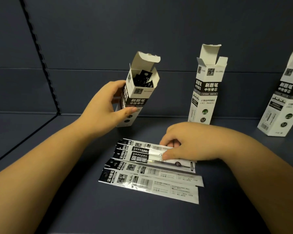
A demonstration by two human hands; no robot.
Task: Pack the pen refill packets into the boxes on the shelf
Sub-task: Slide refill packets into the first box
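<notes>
Bare dark shelf [41,166] lies open along the near edge and to the near left, below both forearms. Five pen refill packets [150,176] lie fanned side by side at the centre, black ends pointing left. The right hand [181,142] rests on the far packets, thumb and curled fingers pinching one of them. Farther left, the left hand [105,105] grips a tilted box [137,92], its top flap open, dark packet ends showing inside. Against the back wall, a second box [205,92] stands upright and open at centre right; a third box [284,98] leans at the far right edge, their contents unseen.
</notes>
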